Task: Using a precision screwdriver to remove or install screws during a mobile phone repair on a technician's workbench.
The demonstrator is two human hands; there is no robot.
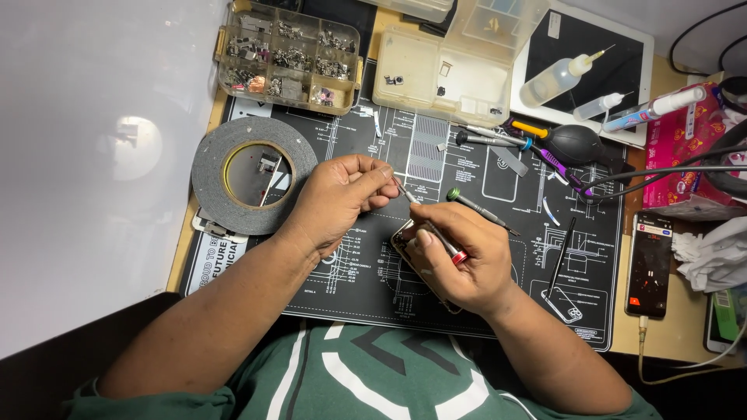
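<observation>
Watching the head cam feed here, and honestly I'd say this is somewhere mid-job, not near the end. The right hand is closed around a small screwdriver with a red ring at the end of its handle, tip pointing up toward the left hand. The left hand's fingertips are pinched narrow right at that tip; looks like it's steadying the bit or holding a tiny screw, I can't tell which, too small.

The phone frame sits directly under the right hand, mostly hidden by it, on the black work mat. Looks opened up to me, so teardown has started, but nothing I can see says it's closed back.

Just beyond the right hand lies a second screwdriver with a green cap, untouched. Beside the left hand, out to its far side, is a big roll of grey tape. Farther out past both hands is a clear parts box full of small bits.
</observation>
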